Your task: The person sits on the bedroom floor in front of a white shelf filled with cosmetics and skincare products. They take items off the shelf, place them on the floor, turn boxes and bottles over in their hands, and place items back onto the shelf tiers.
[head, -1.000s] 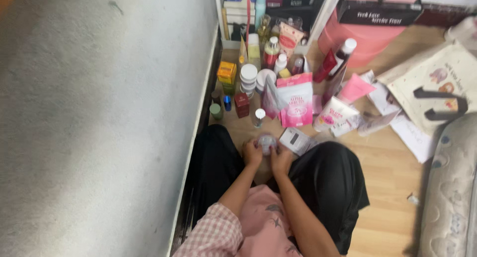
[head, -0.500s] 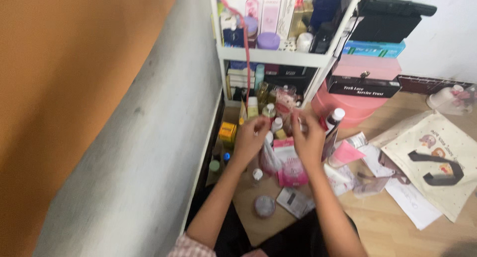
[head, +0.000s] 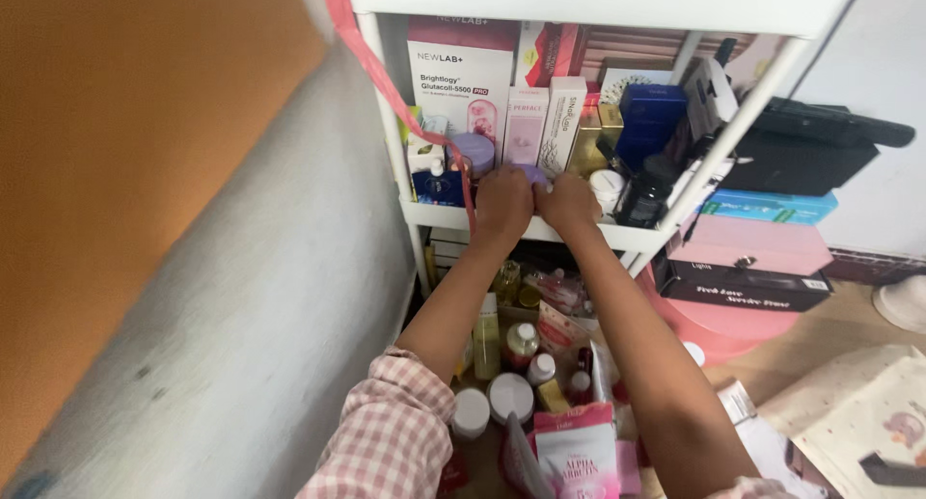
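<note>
Both my arms reach up to a white shelf [head: 579, 233] crowded with cosmetic boxes. My left hand [head: 503, 203] and my right hand [head: 569, 203] sit side by side at the shelf's front edge. They are closed around a small lilac-lidded jar [head: 530, 174], of which only the top shows between the knuckles. A second lilac jar [head: 475, 153] stands just left of my left hand. Right of my right hand are a white jar [head: 607, 185] and a dark bottle [head: 641, 192]. Tall pink and white boxes [head: 526, 123] stand behind the hands.
A red strap [head: 386, 86] hangs down the shelf's left post. Right of the shelf, a pink case [head: 762, 244] lies on a black box [head: 743, 285]. On the floor below are bottles, white jars [head: 509, 396], a pink pouch [head: 577, 451] and a tote bag [head: 868, 412]. A grey wall [head: 241, 296] runs along the left.
My hands have risen from the clutter on the floor up to the shelf, and my view has tilted upward with them. They now close on the lilac-lidded jar.
</note>
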